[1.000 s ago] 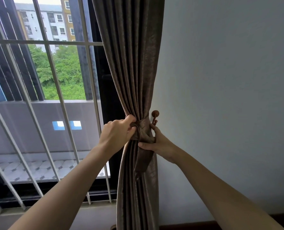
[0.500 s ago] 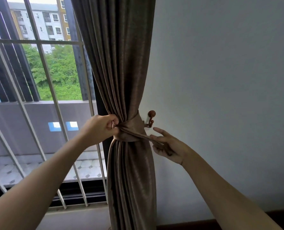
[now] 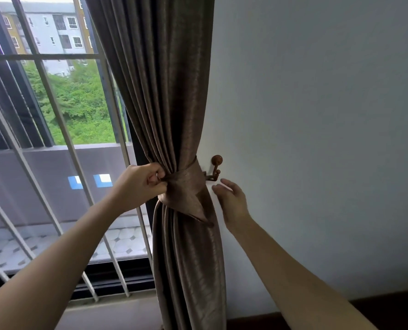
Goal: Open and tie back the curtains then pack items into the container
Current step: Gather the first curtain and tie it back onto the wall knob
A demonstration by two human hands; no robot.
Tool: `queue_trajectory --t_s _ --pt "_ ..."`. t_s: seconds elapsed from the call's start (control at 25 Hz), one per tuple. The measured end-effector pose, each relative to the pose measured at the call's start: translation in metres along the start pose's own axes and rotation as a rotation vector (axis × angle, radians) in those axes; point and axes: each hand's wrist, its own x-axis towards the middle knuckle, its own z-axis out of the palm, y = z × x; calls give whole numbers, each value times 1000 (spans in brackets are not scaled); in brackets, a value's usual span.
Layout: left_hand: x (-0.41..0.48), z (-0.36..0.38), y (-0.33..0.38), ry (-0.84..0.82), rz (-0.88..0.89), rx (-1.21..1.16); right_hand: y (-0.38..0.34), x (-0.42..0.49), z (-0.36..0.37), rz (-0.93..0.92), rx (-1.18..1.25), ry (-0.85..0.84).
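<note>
left hand point(image 3: 141, 184) pinching tieback point(image 3: 186, 184) around curtain point(image 3: 160, 91)

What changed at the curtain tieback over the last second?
The right hand let go of the tieback: it pinched the band's loose end before, and now hangs open just off the curtain, below the wall hook. The loose end now droops down the front. The left hand stayed clamped on the tieback's left side, the band stayed wrapped round the gathered curtain, and the hook is unchanged.
</note>
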Motion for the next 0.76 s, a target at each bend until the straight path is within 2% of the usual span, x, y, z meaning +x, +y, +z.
queue_trajectory --t_s 0.08,0.16,0.36,0.44,0.48,0.56,0.64,0.68,0.76 --pt "-2 8 1 69 -35 -39 20 -10 19 -51 -199 95" --pt "-3 12 5 100 -31 -61 36 -21 35 -151 -272 178" --pt "-3 13 4 127 2 -64 59 -46 37 -201 -310 138" --pt "-3 14 4 135 5 -71 64 -48 35 -65 -323 172" --pt "-3 14 4 140 8 -75 65 -50 34 82 -322 214" --pt "-3 14 4 149 12 -78 66 -56 29 445 -179 209" --pt "-2 13 4 146 13 -71 66 -57 21 706 202 -7" --pt "-2 13 3 140 16 -69 63 -57 17 737 402 -87" --pt "-1 12 4 124 27 -62 56 -49 12 649 658 -68"
